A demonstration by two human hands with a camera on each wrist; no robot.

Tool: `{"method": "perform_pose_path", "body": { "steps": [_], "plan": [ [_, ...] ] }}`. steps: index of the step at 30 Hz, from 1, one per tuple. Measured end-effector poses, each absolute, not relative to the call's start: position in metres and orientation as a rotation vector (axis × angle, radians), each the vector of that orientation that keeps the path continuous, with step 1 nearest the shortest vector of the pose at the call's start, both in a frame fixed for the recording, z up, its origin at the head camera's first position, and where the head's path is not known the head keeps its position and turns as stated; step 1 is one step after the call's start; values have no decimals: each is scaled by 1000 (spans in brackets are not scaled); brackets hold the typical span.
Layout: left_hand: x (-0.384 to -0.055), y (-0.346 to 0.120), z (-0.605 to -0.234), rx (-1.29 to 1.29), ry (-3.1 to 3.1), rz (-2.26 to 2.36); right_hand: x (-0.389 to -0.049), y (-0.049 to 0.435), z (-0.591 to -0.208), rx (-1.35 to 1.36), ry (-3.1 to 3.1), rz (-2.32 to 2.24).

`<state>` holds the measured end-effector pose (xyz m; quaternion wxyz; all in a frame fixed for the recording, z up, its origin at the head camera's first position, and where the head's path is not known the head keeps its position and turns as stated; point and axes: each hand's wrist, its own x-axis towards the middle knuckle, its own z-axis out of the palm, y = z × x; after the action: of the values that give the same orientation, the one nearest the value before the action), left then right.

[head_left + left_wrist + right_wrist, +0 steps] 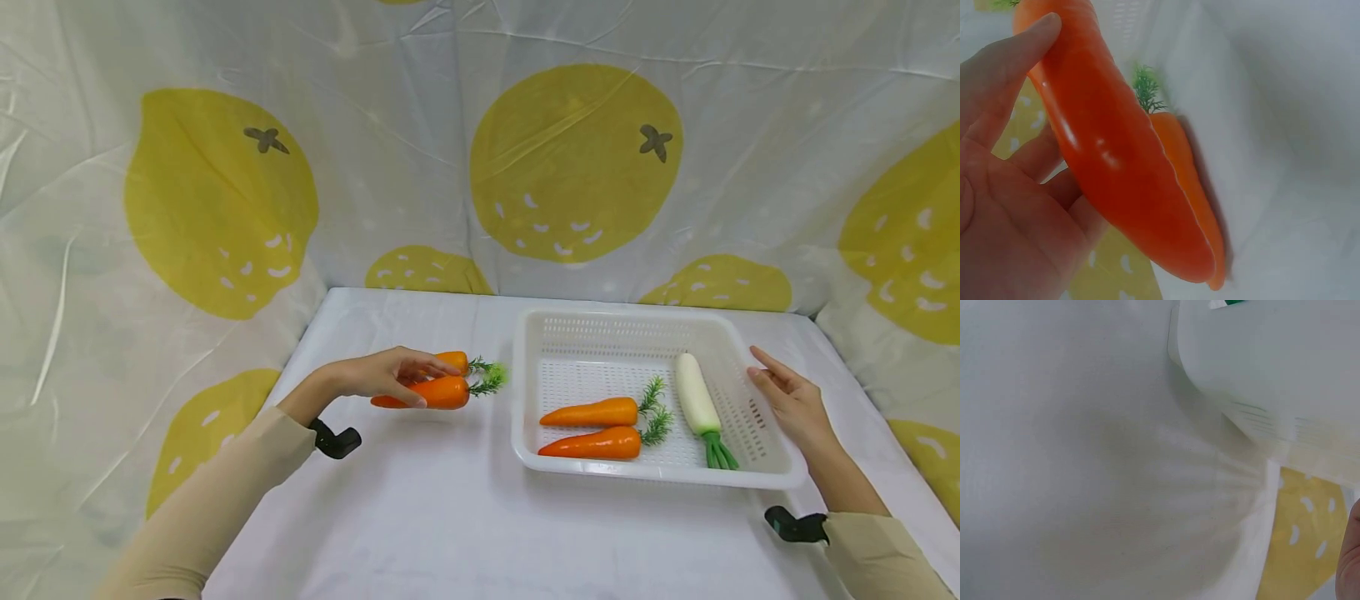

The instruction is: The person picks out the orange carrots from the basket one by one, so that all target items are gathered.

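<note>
Left hand (382, 375) gripped a carrot (427, 392); right hand (791, 400) rested at the basket (652, 475) rim.

Carrot pinched between thumb and curled fingers (1004, 75), lifted clear of the cloth at 9 o'clock of the basket, probably for carrying. Second carrot (453, 360) lying just behind it. In the basket: two carrots (596, 427) side by side, white radish (696, 400) at their 3 o'clock. Right fingers straight and loosely together against the 3 o'clock wall, seemingly steadying it. Near wall standing between held carrot and basket floor.

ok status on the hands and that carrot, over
Left hand grips carrot above table, second carrot behind it. Right hand open by basket. Nothing in the way.
</note>
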<state>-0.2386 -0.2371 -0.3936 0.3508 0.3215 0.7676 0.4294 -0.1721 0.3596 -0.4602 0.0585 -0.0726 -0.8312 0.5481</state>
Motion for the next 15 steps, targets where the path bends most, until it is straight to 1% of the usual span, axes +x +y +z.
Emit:
{"method": "perform_pose_path", "body": {
  "steps": [15],
  "plan": [
    [-245, -252, -428, 795, 2062, 1066, -174, 360, -461, -213, -2493, 1686]
  ]
}}
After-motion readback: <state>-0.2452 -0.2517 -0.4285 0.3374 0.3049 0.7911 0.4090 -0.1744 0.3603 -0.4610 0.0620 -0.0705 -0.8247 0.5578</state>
